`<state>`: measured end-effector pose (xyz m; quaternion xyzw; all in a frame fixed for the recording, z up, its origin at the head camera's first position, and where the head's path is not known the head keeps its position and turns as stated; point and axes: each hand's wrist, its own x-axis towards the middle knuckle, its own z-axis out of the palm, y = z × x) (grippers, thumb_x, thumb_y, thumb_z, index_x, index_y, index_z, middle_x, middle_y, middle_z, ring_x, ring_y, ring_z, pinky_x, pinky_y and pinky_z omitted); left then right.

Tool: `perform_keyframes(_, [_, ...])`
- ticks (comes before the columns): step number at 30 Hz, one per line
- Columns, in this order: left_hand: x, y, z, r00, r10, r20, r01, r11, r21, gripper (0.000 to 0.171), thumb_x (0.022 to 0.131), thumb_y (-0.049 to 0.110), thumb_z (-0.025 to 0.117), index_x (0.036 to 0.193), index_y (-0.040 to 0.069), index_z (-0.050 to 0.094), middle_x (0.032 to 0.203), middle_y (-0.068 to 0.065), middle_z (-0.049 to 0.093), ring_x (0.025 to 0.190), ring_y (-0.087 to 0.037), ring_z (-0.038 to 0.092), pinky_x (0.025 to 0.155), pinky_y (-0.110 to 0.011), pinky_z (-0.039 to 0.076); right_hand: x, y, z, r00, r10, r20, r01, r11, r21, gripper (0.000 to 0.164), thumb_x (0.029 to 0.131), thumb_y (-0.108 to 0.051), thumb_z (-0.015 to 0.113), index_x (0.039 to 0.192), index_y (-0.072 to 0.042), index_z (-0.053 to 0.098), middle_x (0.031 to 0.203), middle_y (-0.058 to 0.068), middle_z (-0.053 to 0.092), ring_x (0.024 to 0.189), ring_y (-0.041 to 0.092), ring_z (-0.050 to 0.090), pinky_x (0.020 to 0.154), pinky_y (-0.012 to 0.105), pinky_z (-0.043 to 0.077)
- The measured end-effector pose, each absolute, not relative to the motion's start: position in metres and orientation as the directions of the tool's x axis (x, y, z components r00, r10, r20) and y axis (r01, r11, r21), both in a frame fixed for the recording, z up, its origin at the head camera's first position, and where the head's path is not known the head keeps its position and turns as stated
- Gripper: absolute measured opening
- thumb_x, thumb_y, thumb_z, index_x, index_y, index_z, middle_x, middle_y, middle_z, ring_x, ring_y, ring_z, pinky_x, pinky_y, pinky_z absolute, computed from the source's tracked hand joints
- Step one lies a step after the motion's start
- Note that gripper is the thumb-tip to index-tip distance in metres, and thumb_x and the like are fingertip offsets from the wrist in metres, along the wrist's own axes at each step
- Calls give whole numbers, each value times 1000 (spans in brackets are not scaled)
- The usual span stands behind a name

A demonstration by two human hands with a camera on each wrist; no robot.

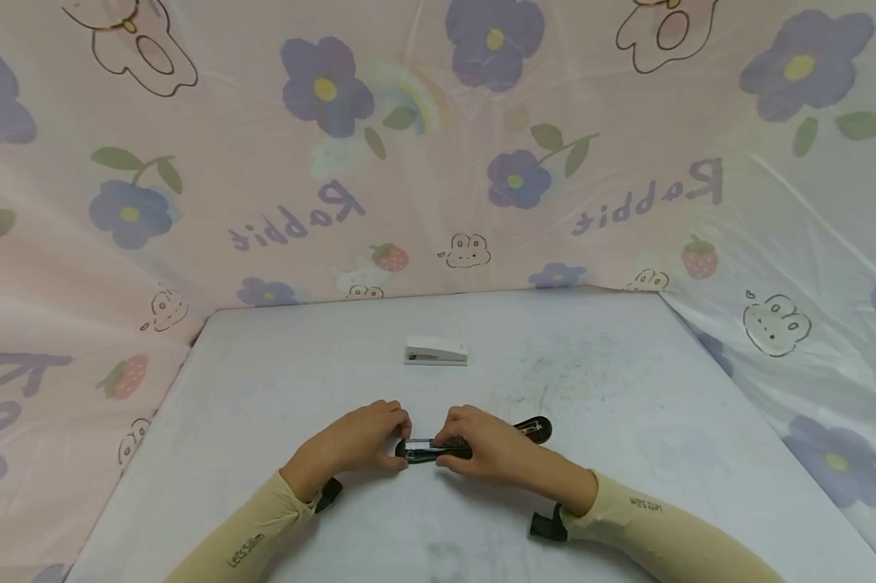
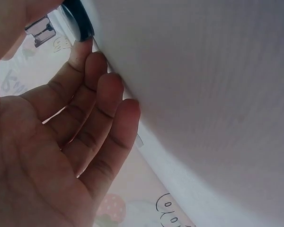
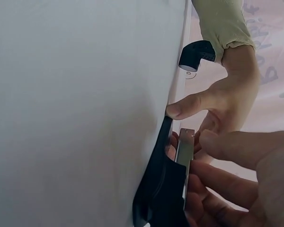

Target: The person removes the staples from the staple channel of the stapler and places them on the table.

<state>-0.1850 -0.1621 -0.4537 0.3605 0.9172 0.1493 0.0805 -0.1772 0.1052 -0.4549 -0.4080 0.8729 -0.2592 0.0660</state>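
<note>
A black stapler (image 1: 422, 458) lies on the table, swung open lengthwise, its right end sticking out beyond the right hand. My left hand (image 1: 361, 437) holds its left tip between thumb and fingers; in the left wrist view the index fingertip meets the dark end while the other fingers (image 2: 111, 111) extend beside it. My right hand (image 1: 485, 445) grips the stapler around its middle. In the right wrist view, right fingers (image 3: 227, 182) and thumb are close around the silver metal rail (image 3: 185, 146), which stands raised from the black body (image 3: 156, 184). The right hand covers the stapler's middle.
A white stapler (image 1: 435, 352) rests farther back on the white-covered table (image 1: 299, 356). Printed cloth (image 1: 423, 186) with flowers and rabbits hangs behind and along both sides. Each wrist wears a small black camera (image 1: 549, 526).
</note>
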Motion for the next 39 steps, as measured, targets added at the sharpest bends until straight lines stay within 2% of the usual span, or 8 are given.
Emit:
perform_keyframes(12, [-185, -161, -454, -733, 678, -43, 630, 702, 332, 32, 86, 26, 92, 101, 18, 64, 96, 9, 55, 89, -8, 48, 80, -30, 49, -176, 104, -456, -644, -757, 112, -698, 521, -491, 25, 99, -32, 81, 118, -15, 82, 102, -9, 65, 86, 7, 54, 76, 22, 48])
perform_keyframes(20, [-183, -161, -453, -740, 671, -48, 623, 711, 327, 32, 86, 26, 92, 101, 18, 65, 97, 8, 55, 88, -7, 48, 79, -30, 50, -175, 106, -457, -645, -755, 117, -682, 499, -535, 24, 101, -32, 79, 118, -15, 81, 103, -10, 65, 86, 8, 55, 77, 22, 49])
perform_keyframes(27, [-184, -161, -454, -752, 656, -62, 609, 727, 317, 32, 86, 27, 92, 101, 18, 65, 98, 9, 56, 89, -8, 49, 80, -30, 51, -177, 106, -458, -650, -749, 131, -662, 473, -582, 20, 101, -27, 79, 117, -15, 81, 101, -10, 65, 82, 6, 53, 73, 21, 46])
perform_keyframes(39, [-184, -161, -453, -748, 661, -62, 612, 723, 322, 32, 86, 27, 92, 102, 19, 65, 99, 8, 58, 90, -8, 50, 81, -31, 51, -181, 99, -463, -678, -710, 191, -679, 505, -533, 8, 100, -23, 80, 108, -22, 79, 93, -14, 62, 79, 3, 55, 68, 19, 48])
